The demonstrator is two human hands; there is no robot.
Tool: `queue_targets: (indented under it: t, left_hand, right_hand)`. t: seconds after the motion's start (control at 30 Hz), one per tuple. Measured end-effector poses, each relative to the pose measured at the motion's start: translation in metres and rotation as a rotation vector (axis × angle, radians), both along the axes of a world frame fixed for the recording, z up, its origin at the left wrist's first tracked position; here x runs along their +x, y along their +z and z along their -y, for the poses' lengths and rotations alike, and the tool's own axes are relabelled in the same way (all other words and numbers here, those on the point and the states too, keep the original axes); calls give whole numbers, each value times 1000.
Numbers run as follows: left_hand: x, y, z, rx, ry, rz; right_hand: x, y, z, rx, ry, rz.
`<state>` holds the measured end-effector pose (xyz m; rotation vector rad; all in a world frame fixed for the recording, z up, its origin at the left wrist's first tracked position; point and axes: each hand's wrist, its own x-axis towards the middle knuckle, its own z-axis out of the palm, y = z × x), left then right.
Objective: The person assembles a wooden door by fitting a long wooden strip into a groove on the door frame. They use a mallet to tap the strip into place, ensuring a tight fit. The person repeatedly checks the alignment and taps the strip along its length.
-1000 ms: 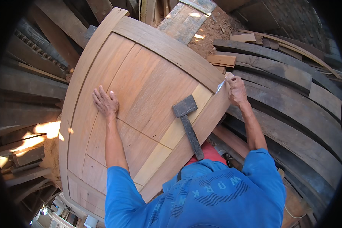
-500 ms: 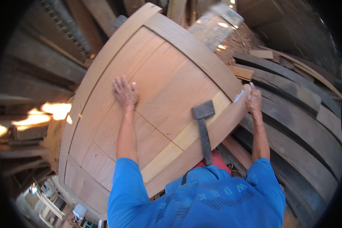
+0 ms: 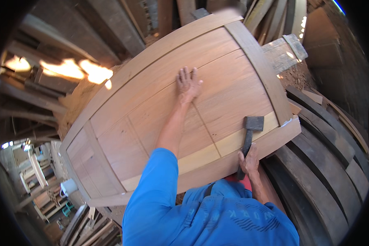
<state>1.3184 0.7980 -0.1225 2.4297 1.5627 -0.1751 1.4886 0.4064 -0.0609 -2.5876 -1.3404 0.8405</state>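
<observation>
The right hand (image 3: 249, 160) has left the door's (image 3: 184, 123) far corner and now closes its fingers round the hammer (image 3: 248, 141) handle, head resting on the pale rail; a strike looks near. The left hand (image 3: 187, 84) stays flat, fingers spread, mid-panel. Dark curved planks (image 3: 315, 156) crowd the right

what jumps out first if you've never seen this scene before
The big wooden door panel fills the middle of the view, lying tilted across stacked planks. The left hand lies flat on its upper middle, fingers spread. At the panel's lower right edge the right hand grips the handle of a dark hammer, whose head rests on a pale strip of wood.
</observation>
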Motion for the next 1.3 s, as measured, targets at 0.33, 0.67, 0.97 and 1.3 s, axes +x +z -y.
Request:
queue_targets:
  t: [0.33, 0.67, 0.97, 1.3]
  left_hand:
    - [-71, 36, 241, -59, -36, 269]
    - [-114, 37, 445, -187, 229, 369]
    - [-120, 6, 452, -128, 214, 511]
    - [-236, 42, 473, 35, 438, 504]
  right_hand:
    - [4, -24, -7, 96, 30, -3]
    - [26, -38, -22, 60, 88, -168]
    - [-28, -2, -48, 71, -89, -523]
    - [-259, 26, -48, 140, 568, -284]
